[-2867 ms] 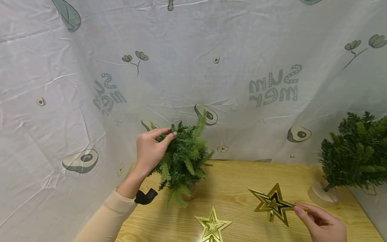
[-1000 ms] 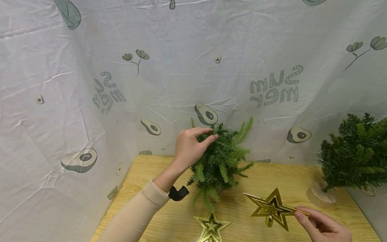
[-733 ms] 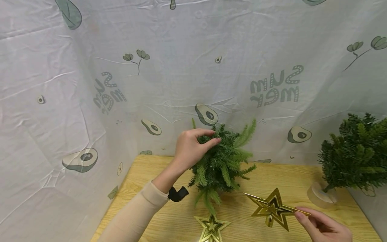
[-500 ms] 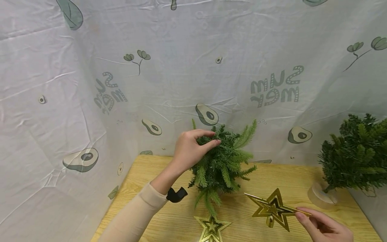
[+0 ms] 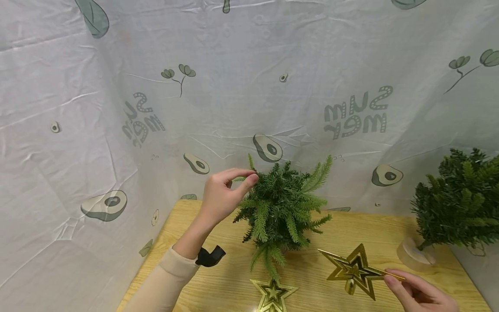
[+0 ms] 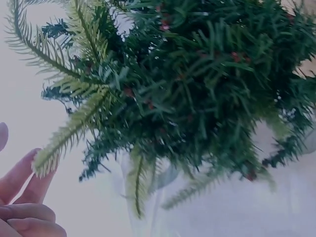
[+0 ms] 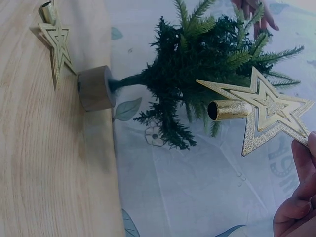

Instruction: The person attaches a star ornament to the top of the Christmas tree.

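Note:
A small artificial Christmas tree (image 5: 282,203) stands upright on a round wooden base (image 7: 95,89) in the middle of the table. My left hand (image 5: 220,195) is at the tree's upper left, its thumb and index tips close together in the head view. In the left wrist view those tips are apart, with a light green sprig (image 6: 69,133) overlapping one finger (image 6: 42,182). On the right, my right hand (image 5: 422,292) pinches one point of a gold star tree topper (image 5: 352,268) above the table, its short tube facing down.
Another gold star topper (image 5: 273,292) lies on the wooden table (image 5: 312,236) before the tree. A second small tree (image 5: 460,203) with a pale wooden base (image 5: 415,255) is at the far right. A printed cloth (image 5: 234,104) hangs behind and at the left.
Earlier my left hand held the tree's top and shifted the tree rightward. Now the hand has let go and drawn back left, baring the top. The right hand keeps the star, nearly still.

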Available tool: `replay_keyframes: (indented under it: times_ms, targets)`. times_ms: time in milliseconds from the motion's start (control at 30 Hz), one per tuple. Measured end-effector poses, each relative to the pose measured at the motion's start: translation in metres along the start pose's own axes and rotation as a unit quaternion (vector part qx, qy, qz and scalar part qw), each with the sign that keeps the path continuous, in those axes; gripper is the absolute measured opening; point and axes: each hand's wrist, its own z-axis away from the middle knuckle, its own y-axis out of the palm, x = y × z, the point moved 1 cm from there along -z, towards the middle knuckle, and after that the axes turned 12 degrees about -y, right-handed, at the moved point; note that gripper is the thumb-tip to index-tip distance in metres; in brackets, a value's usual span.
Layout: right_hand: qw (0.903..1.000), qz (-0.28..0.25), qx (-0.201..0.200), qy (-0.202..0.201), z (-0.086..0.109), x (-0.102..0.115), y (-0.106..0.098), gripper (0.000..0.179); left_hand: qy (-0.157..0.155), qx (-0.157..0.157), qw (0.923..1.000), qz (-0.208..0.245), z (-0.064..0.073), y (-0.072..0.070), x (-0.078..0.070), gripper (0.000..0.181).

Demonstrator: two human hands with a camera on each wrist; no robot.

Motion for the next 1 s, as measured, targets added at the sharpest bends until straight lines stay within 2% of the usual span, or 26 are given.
replay_keyframes:
  times_ms: [233,433,700,900,1000]
  targets:
    - [0.9999,0.011,0.001,0.003,-0.002,0.002,0.0,0.01,-0.01,0.017,0.9997,0.012,0.014,-0.014,0.014,0.022]
    - [0.9994,0.024,0.0,0.024,-0.005,0.001,-0.001,0.007,-0.005,0.038,0.999,0.022,0.027,-0.019,0.027,0.023]
    - [0.9987,0.034,-0.01,0.038,-0.009,0.005,-0.003,0.006,-0.004,0.051,0.9987,0.002,0.043,-0.018,0.04,0.031]
    - [0.9966,0.03,-0.016,0.076,-0.016,0.009,-0.007,0.007,0.014,0.04,0.9991,-0.001,0.048,-0.013,0.043,0.026]
    - [0.9969,0.029,-0.022,0.07,-0.022,0.013,-0.008,0.008,0.017,0.031,0.9993,0.004,0.048,-0.011,0.044,0.023]
